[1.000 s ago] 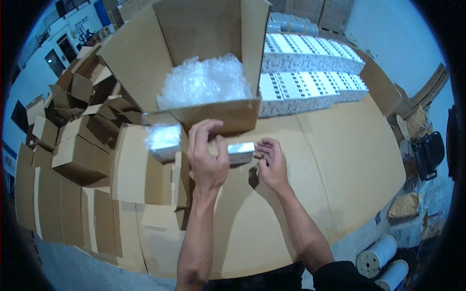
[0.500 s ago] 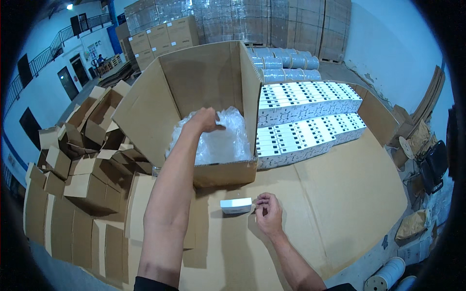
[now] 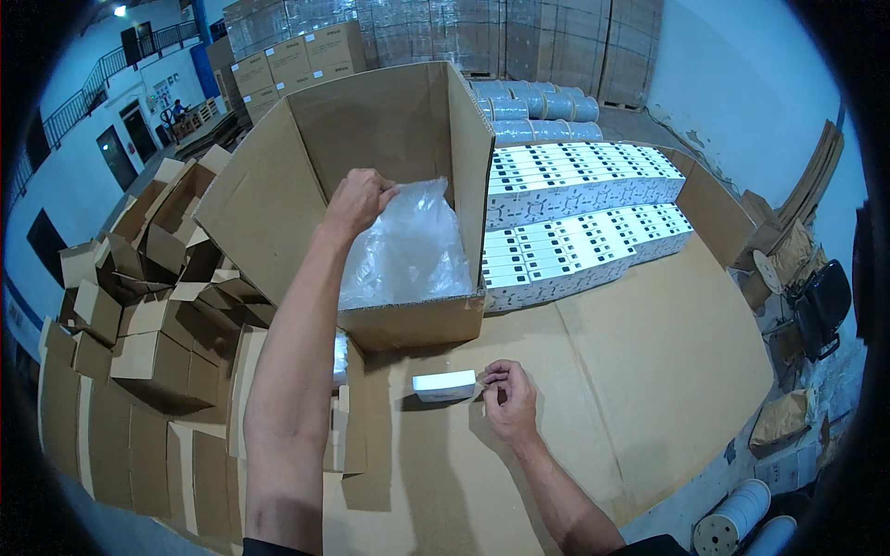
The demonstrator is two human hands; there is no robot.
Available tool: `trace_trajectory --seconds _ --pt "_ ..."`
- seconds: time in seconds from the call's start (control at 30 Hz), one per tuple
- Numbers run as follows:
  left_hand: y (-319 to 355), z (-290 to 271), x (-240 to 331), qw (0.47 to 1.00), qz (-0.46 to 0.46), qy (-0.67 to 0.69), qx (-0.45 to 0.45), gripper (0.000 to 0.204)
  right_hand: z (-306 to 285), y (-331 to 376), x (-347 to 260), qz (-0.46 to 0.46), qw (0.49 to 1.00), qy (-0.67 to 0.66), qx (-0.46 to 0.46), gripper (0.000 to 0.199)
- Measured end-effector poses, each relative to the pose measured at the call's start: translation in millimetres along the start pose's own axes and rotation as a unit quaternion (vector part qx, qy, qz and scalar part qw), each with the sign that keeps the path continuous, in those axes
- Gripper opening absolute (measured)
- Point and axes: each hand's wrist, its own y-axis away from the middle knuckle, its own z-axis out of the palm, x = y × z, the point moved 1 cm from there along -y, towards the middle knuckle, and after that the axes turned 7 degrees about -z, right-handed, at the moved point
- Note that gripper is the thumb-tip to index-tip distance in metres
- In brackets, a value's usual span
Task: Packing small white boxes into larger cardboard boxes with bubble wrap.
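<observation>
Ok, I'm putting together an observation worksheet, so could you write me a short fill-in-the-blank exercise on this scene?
1. The left hand holds clear plastic, while the small box beside the right hand is coloured ____.
2. Printed boxes stand in rows to the ____ of the large carton.
3. The large carton is made of brown ____.

Missing words: white; right; cardboard.

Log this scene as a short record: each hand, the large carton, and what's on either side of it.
Left hand: gripping clear plastic at its top edge
Right hand: beside a small white box, contact unclear
Large carton: open, plastic inside
Right of carton: rows of white boxes
Left of carton: open cardboard boxes
</observation>
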Motion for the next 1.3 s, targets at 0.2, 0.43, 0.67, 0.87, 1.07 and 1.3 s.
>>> trace_trajectory --seconds 0.2,0.43,0.67,0.87,1.07,1.3 --pt "3 -28 12 0.991 -0.065 0.091 0.069 0.019 0 6 3 -0.007 1.000 -0.006 0.002 0.025" --pt "46 -96 77 0.957 -0.088 0.226 0.160 0.021 -1 11 19 -0.021 0.999 -0.045 0.006 0.025" --pt "187 -104 157 0.885 -0.183 0.382 0.194 0.019 -8 34 10 0.036 0.983 -0.176 0.044 0.023" --pt "330 -30 179 0.793 -0.333 0.495 0.127 0.016 -26 92 -34 0.072 0.952 -0.289 -0.076 0.044" --pt "416 14 211 0.690 -0.431 0.580 0.049 0.014 -25 135 -48 0.098 0.957 -0.266 -0.055 0.032" --pt "458 3 219 0.687 -0.463 0.561 0.012 0.010 -28 142 -55 0.149 0.966 -0.197 0.076 0.021"
